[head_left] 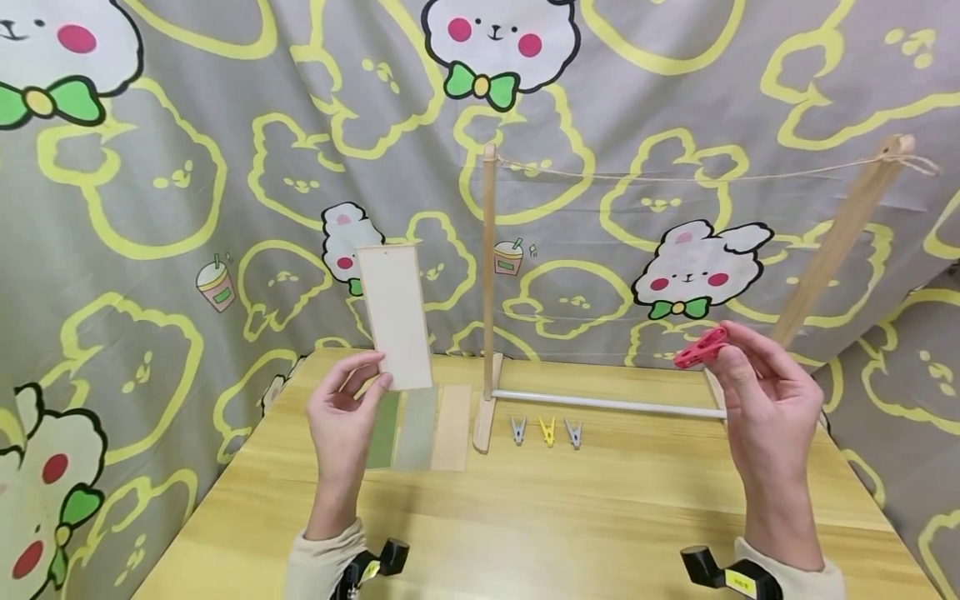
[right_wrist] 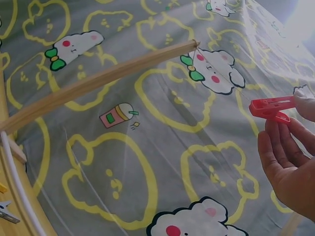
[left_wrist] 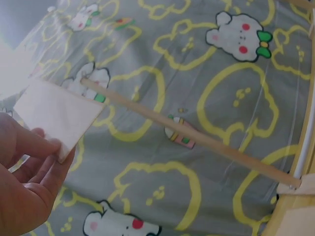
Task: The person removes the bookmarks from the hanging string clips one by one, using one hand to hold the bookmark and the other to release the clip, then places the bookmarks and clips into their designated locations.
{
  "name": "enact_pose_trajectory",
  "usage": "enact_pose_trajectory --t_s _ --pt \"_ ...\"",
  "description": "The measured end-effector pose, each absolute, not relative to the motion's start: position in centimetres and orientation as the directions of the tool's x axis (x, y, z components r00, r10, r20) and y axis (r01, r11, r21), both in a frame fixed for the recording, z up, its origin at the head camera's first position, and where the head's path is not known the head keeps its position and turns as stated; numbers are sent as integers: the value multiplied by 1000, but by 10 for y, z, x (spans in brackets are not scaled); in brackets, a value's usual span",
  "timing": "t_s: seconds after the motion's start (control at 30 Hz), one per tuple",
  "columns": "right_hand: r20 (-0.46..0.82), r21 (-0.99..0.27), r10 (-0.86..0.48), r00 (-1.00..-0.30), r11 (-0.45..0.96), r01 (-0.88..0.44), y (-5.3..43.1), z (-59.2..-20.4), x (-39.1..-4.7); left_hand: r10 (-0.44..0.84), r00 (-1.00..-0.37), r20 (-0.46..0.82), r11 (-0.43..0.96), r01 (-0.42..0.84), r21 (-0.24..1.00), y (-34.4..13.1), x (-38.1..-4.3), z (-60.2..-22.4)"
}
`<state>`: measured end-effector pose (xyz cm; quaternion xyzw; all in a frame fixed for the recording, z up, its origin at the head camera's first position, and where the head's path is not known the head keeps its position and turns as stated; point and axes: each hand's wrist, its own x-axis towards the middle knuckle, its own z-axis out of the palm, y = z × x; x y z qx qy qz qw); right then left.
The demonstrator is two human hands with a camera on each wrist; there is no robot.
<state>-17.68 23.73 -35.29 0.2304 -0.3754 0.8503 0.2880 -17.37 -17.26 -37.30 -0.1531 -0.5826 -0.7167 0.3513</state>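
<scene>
My left hand (head_left: 348,417) pinches a cream-white rectangular card (head_left: 396,317) by its lower edge, thumb on the near side. The card stands raised above the table, with a small hole near its top. In my right hand (head_left: 772,392) a red clothespin (head_left: 701,348) is pinched between thumb and fingers, clear of the table. The right wrist view shows this red clothespin (right_wrist: 270,107) from the side. A wooden stand with a string (head_left: 675,177) across its two posts rises between and behind my hands. Two grey clothespins and a yellow clothespin (head_left: 547,431) lie below its white crossbar (head_left: 607,402).
Green, grey-green and beige cards (head_left: 452,429) lie side by side left of the stand's foot (head_left: 484,425). The left post (head_left: 489,267) is upright; the right post (head_left: 840,242) leans outward in the head view. A patterned curtain (head_left: 285,192) hangs behind the wooden table (head_left: 570,517).
</scene>
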Motion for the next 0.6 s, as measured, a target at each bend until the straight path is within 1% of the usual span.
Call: enact_pose_trajectory --t_s 0.37,0.5,0.6 --pt "581 -579 296 -758 -505 -640 239 -362 -179 -407 -708 577 -116 667 736 -193 -179 -376" --pt "558 -641 319 -766 -421 -642 240 -365 -180 -409 -697 589 -140 686 714 -199 -181 -377" --pt "540 -671 330 -774 -387 -633 240 -368 -182 -424 -686 592 -141 695 705 -204 -182 -377"
